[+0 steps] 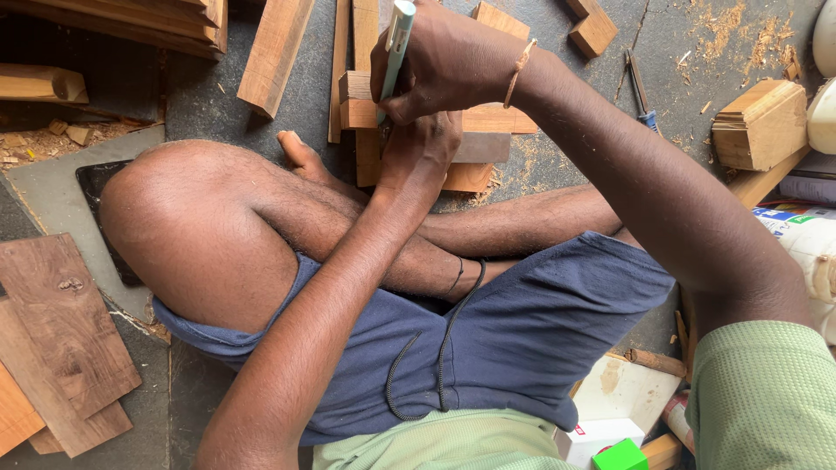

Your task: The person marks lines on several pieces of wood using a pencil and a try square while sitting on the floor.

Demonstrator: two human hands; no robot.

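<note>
While pressing wood (488, 122), pen (396, 43) upright.

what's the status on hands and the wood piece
Right hand holds a pale green pen, tip down. Left hand pressed on wood block. Nothing blocking.

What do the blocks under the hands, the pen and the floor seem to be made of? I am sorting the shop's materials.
The blocks look like raw, unfinished wood: brown grain, sawn edges. The pen in the right hand seems to be smooth pale-green plastic with a slight sheen. The left hand rests on the blocks. The floor looks like rough grey concrete or stone, cracked and dusted with sawdust.
</note>
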